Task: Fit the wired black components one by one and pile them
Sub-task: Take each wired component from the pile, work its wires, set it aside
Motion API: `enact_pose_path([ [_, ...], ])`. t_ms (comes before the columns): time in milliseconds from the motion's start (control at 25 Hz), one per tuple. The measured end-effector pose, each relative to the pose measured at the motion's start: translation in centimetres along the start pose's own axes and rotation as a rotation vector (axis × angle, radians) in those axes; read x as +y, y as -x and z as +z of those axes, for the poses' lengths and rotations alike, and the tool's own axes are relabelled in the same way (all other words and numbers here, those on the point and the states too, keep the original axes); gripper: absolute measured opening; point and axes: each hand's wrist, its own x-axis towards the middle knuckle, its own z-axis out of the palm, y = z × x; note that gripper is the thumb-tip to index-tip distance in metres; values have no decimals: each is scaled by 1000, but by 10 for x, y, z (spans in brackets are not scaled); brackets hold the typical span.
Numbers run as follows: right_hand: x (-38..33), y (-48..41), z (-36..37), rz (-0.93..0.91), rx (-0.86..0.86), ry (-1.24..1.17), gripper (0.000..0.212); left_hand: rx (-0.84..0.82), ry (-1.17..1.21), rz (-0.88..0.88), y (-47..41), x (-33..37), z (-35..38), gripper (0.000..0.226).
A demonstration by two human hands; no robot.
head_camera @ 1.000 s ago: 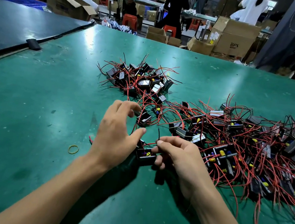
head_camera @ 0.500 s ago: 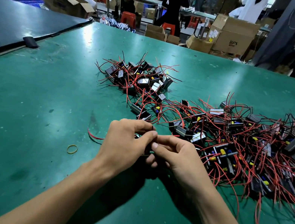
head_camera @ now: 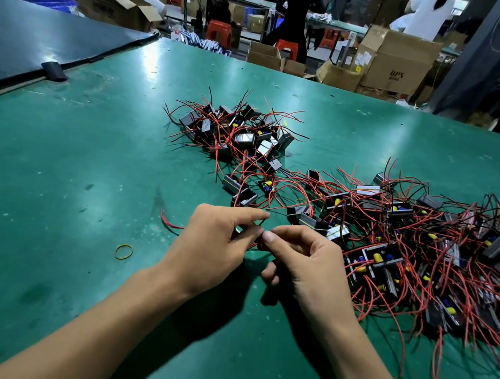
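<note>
We note a green bench (head_camera: 42,186). A small heap of wired black components (head_camera: 238,135) lies at centre far, and a larger tangle (head_camera: 431,254) of the same parts spreads to the right. A yellow rubber band (head_camera: 124,251) lies near left, apart from both. A dark panel (head_camera: 17,41) borders the far left.

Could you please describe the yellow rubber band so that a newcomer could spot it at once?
Start at the green table and find the person's left hand near its middle. Just left of that wrist, lying alone, is the yellow rubber band. It is a thin closed loop, unlike the loose red wire nearby.
</note>
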Motion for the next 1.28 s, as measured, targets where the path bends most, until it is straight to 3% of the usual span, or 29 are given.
enact_pose_path([
  [160,-5,4,-2,-124,-5,169,2,62,44,-18,0,0,0,6],
  [480,-3,-1,-11,-252,83,296,7,-4,53,32,0,4,0,15],
  [720,4,-1,-13,-674,126,724,8,-34,26,51,0,8,-5,18],
  [800,3,-1,-15,-736,122,822,12,-60,9,78,-1,9,-7,18],
  [1000,-5,-5,-21,-576,33,750,8,-145,-22,103,-3,9,-9,13],
  [1080,-7,-5,-22,-430,38,621,2,-162,13,66,-3,9,-10,9],
  [1280,-13,-3,-21,-204,-23,466,10,-207,77,-65,-4,7,-9,6],
])
